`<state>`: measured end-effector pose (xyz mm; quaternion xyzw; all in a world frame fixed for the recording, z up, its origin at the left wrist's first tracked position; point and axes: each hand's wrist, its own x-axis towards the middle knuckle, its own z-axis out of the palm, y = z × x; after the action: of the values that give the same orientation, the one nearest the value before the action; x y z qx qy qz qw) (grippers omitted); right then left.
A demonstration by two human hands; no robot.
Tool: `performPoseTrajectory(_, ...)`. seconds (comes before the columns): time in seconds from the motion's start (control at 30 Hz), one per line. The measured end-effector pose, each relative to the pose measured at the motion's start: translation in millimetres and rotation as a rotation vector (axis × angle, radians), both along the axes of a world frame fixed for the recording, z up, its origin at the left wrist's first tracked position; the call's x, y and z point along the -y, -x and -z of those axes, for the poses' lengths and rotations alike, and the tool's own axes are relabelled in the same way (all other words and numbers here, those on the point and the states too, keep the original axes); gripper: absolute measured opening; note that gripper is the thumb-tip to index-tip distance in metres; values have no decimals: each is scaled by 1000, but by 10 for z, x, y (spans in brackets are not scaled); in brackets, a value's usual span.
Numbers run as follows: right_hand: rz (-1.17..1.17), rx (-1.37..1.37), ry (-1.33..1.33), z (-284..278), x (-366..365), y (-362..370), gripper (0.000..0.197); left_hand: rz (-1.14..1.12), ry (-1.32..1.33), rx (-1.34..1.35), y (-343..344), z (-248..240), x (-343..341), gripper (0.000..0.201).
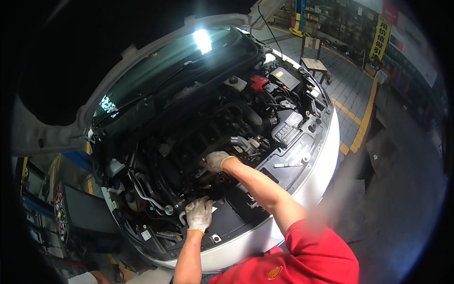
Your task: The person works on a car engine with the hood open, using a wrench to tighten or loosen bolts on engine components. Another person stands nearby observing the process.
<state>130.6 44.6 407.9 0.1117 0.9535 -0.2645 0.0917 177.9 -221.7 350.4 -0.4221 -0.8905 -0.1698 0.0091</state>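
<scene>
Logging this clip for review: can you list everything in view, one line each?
car: one, white, centre, front facing the person
hood: one, raised, upper left
engine: one, dark, in the open bay
battery: one, black, far right of the bay
red cap: one, beside the battery
stool: one, wooden top, on the tiled floor behind
yellow sign: one, upper right
left hand: gloved, on the bay's front edge
right hand: gloved, reaching into the engine

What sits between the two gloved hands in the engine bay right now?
In the head view, only dark engine parts lie between the left hand and the right hand; that shadowed stretch is too dark to tell the parts apart.
</scene>
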Motion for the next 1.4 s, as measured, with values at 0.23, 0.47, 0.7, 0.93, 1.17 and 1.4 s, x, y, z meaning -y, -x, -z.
performPoseTrajectory(0.23, 77, -200, 23, 482, 71, -139, 57, 81, 88, -101, 51, 247, 140, 30)
performPoseTrajectory(0.47, -76, -287, -93, 771, 246, -1050, 35, 46, 82, -20, 3, 168, 157, 36)
performPoseTrajectory(0.7, -120, -310, -152, 679, 282, -1154, 34, -173, -143, 420, 261, -1102, 110, 47)
performPoseTrajectory(0.93, 14, -434, -120, 724, 181, -1264, 36, 128, -53, -677, -149, -3218, 372, 32)
performPoseTrajectory(1.17, -52, -355, -98, 742, 329, -1153, 43, 307, 34, -745, -1279, -4218, 613, 34)
performPoseTrajectory(1.4, 5, -280, -129, 691, 293, -1255, 46, 827, 278, -440, -1565, -4055, 524, 32)
